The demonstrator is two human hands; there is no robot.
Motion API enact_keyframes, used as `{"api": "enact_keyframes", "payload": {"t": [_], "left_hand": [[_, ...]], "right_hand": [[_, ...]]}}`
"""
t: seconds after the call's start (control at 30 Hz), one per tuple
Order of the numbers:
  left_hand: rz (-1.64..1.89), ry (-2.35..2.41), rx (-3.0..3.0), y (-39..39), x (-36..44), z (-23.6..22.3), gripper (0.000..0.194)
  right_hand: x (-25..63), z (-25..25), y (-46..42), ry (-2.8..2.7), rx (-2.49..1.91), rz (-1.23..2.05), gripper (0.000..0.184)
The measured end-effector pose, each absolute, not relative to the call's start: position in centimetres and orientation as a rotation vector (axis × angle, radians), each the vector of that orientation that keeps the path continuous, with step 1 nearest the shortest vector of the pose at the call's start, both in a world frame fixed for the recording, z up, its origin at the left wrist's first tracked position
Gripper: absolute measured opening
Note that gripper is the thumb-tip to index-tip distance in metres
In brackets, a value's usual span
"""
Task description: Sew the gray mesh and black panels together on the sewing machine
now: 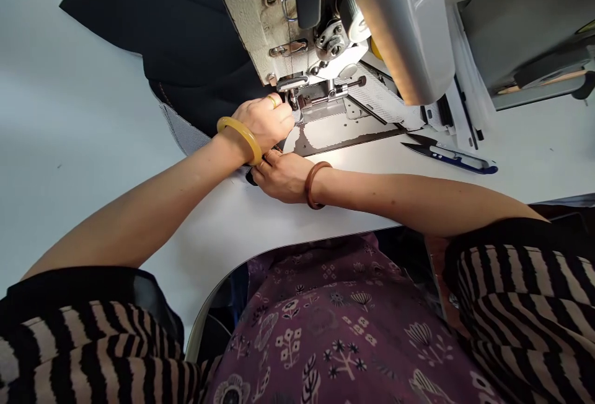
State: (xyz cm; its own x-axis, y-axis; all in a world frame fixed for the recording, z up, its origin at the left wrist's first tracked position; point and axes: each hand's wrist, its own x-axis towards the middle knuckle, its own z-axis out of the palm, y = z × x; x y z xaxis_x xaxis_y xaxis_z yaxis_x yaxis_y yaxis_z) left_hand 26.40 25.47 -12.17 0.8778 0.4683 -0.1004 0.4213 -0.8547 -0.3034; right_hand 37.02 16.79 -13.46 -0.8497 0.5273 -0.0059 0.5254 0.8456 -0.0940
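A large piece of black fabric (186, 44) with a pale mesh backing (183, 128) along its near edge lies left of and under the sewing machine (253, 13). My left hand (263, 120), wearing a yellow bangle and a ring, is closed on the fabric right beside the presser foot (294, 100). Just below it, my right hand (284, 178), with a brown bangle, has its fingers pinched on the fabric's near end. The two hands almost touch, and they cover most of the fabric between them. Thread runs down the machine to the needle area.
Thread snips (453, 155) lie on the white table (218, 212) at the right. White mesh strips (390, 97) pass behind the machine bed. A grey housing (409, 26) overhangs the right side. The table's curved front edge borders my purple patterned apron (325, 323).
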Motion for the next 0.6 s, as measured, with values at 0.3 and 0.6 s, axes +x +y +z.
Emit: {"api": "enact_keyframes", "payload": {"t": [0.3,0.6], "left_hand": [[0.392,-0.736,-2.887,26.1,27.0,-12.0,0.042],[0.639,-0.764,-2.811,26.2,27.8,-11.2,0.042]], "right_hand": [[35.7,-12.7,16.7,-2.985,-1.007,0.183,0.048],[35.6,-13.2,17.2,-2.969,-1.06,0.183,0.047]]}}
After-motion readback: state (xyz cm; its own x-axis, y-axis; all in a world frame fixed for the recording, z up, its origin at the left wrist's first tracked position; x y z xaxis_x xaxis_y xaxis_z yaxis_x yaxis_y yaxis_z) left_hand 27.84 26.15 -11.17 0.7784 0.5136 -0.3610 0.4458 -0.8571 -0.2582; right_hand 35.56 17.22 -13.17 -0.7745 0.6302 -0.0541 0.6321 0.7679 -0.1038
